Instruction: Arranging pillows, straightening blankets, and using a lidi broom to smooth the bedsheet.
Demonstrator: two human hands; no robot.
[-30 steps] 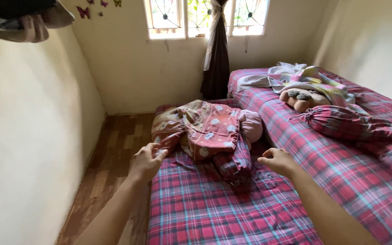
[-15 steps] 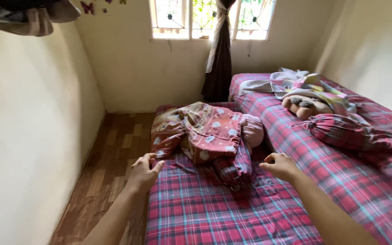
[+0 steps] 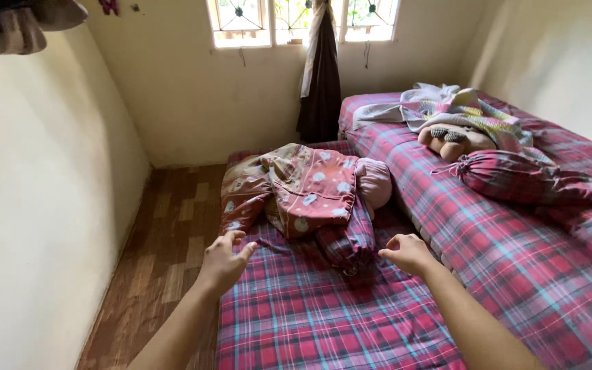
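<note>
My left hand [image 3: 224, 259] hovers with fingers apart over the left edge of the low mattress covered in a red plaid sheet [image 3: 310, 315], holding nothing. My right hand [image 3: 405, 252] reaches out, fingers loosely curled and empty, just right of a plaid bolster [image 3: 349, 236]. A crumpled pink patterned blanket [image 3: 296, 185] lies on the bolster, with a pink pillow [image 3: 375, 181] behind it. Both hands stay a short way in front of this pile.
A higher bed [image 3: 515, 226] with the same plaid sheet runs along the right, carrying a plaid bolster [image 3: 515, 177], a stuffed toy [image 3: 450, 140] and a rumpled cloth [image 3: 440, 103]. Wooden floor [image 3: 162, 240] lies left. A dark curtain [image 3: 320, 82] hangs below the window.
The view has tilted down a little and come closer. Both hands have stretched slightly forward toward the blanket pile, and the left hand's fingers have spread.
</note>
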